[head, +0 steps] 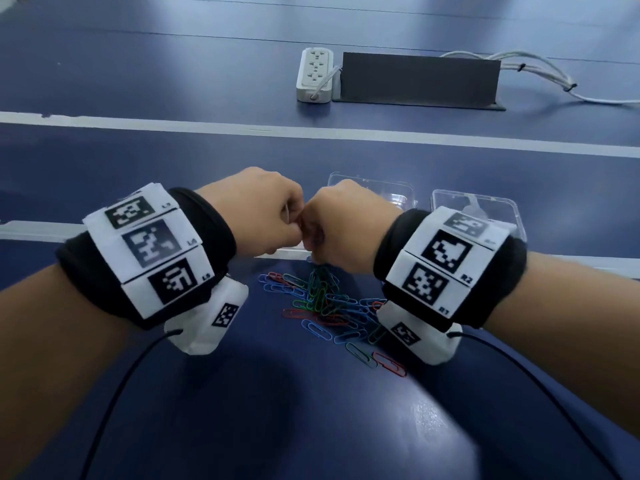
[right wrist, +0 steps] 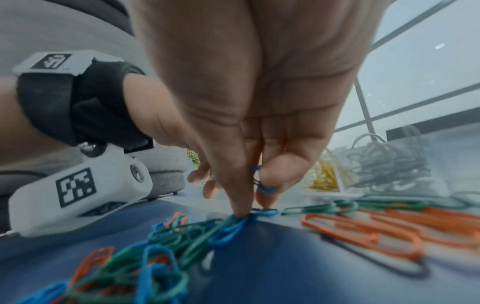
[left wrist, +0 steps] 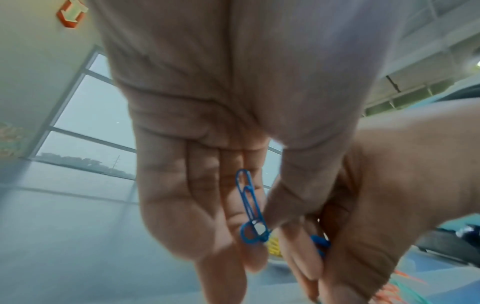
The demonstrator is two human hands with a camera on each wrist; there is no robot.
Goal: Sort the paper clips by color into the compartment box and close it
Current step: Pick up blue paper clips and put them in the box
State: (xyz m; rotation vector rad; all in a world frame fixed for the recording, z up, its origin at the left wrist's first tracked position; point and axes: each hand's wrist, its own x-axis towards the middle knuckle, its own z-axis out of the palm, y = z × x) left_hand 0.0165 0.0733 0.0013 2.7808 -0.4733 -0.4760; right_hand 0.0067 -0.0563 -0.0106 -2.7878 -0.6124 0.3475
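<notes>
Both hands meet above a pile of blue, green and orange paper clips [head: 329, 306] on the blue table. My left hand [head: 277, 220] pinches a blue paper clip [left wrist: 249, 205] between thumb and fingers, and a second blue loop hangs at its lower end. My right hand [head: 329, 226] touches the left and pinches another blue clip [right wrist: 262, 183]. One right fingertip [right wrist: 241, 212] reaches down to the pile [right wrist: 207, 232]. The clear compartment box [head: 401, 192] lies open behind the hands, with yellow clips [right wrist: 322, 176] and grey clips [right wrist: 389, 164] in separate compartments.
The box's clear lid [head: 498, 209] lies to the right, partly behind my right wrist. Far back stand a white power strip [head: 313, 76], a dark panel [head: 419, 79] and white cables [head: 554, 74]. Loose orange clips [right wrist: 376, 228] lie right of the pile.
</notes>
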